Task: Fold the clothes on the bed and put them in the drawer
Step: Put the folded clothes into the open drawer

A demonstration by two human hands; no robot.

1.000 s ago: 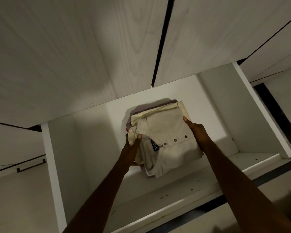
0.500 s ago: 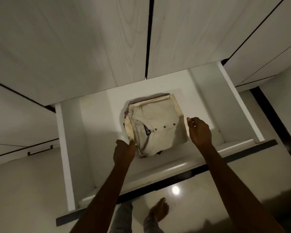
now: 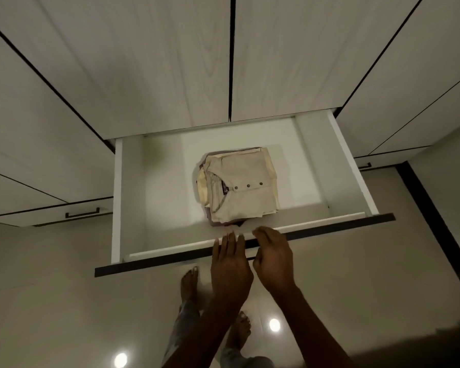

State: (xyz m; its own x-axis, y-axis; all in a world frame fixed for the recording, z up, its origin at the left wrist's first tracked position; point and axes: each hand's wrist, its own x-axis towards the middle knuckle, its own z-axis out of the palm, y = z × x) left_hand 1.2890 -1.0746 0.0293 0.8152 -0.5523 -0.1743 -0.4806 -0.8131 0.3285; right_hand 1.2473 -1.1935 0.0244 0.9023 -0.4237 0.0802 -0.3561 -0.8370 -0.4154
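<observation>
Nearest, two bare feet [image 3: 189, 285] stand on the glossy pale floor [image 3: 64, 301]; above them the left hand [image 3: 230, 272] lies with straight fingers on the dark front edge of the open white drawer [image 3: 133, 197], its grip spread and holding nothing; just right of it the right hand [image 3: 272, 258] hovers at the same edge, fingers loosely curled, grip empty; farther in, the folded cream button-up shirt [image 3: 241, 192] tops a small stack in the drawer's middle; beyond rise pale wood-grain wardrobe doors [image 3: 157, 62].
</observation>
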